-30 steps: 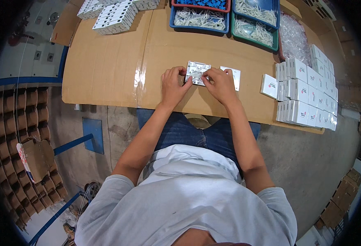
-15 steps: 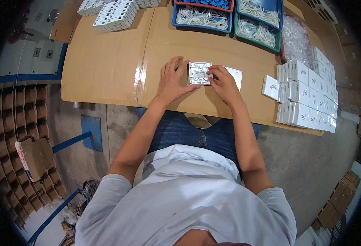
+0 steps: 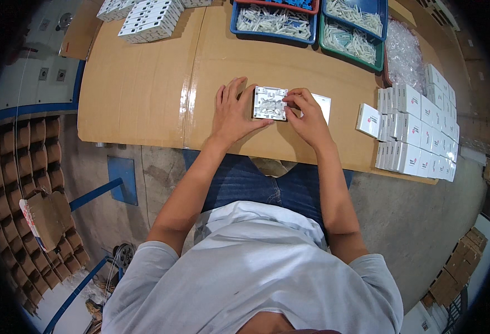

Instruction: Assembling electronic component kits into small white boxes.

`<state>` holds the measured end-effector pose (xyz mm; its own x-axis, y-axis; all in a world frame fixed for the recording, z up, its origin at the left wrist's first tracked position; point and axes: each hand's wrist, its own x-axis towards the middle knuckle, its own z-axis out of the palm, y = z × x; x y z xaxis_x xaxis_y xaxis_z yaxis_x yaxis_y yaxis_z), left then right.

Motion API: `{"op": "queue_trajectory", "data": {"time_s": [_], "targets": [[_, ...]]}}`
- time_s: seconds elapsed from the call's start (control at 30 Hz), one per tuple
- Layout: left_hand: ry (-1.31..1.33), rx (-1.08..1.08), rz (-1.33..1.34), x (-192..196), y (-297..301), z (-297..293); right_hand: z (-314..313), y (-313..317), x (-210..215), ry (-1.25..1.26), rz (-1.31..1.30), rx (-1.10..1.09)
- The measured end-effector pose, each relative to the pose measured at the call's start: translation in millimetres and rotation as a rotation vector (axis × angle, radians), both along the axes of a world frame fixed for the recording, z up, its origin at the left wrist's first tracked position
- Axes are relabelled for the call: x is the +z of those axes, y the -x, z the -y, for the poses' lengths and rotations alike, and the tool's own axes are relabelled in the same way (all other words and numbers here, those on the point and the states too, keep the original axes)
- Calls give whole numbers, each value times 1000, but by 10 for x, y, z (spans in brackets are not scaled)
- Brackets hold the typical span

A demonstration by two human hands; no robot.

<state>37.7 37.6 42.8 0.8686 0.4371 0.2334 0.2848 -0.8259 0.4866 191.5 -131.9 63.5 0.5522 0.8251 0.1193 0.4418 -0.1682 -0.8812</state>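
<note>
On the cardboard-covered tabletop in front of me lies an open, square white plastic housing, with a small clear bag of pale pieces in it. My left hand grips its left side, fingertips at the far left corner and thumb along the near edge. My right hand is closed at the housing's right edge, thumb and fingers bent together; whatever they pinch is too small to make out. Partly under that hand, to the right, a flat white plate rests on the table.
Stacked white boxes stand at the right edge, one lone box beside them. Behind are a blue tray and a green tray of small white parts, and clear plastic bags. White units are piled far left.
The right fingers have drawn back slightly toward the housing's right edge, showing more of the clear bag. The left hand keeps its place; the view has shifted a little.
</note>
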Motion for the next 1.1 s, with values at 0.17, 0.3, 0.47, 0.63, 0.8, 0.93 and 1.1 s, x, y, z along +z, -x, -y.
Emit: {"op": "queue_trajectory", "data": {"time_s": [0.17, 0.3, 0.47, 0.63, 0.8, 0.93, 1.1], "targets": [[-9, -1, 27, 9, -24, -12, -46, -111, 48, -20, 8, -36], [-7, 0, 20, 45, -44, -14, -147, -292, 182, 6, 55, -29], [-10, 0, -21, 99, -41, -18, -448, -643, 393, -11, 109, -110], [-59, 1, -15, 144, -33, 12, -923, -1227, 564, -72, 297, -247], [-45, 6, -43, 178, -36, 26, -1568, -1924, 669, -26, 462, -355], [-46, 0, -47, 189, -44, 22, -1992, -2391, 555, -17, 646, -363], [-28, -5, -68, 207, -55, 10, -2304, -2614, 504, 105, 813, -324]]}}
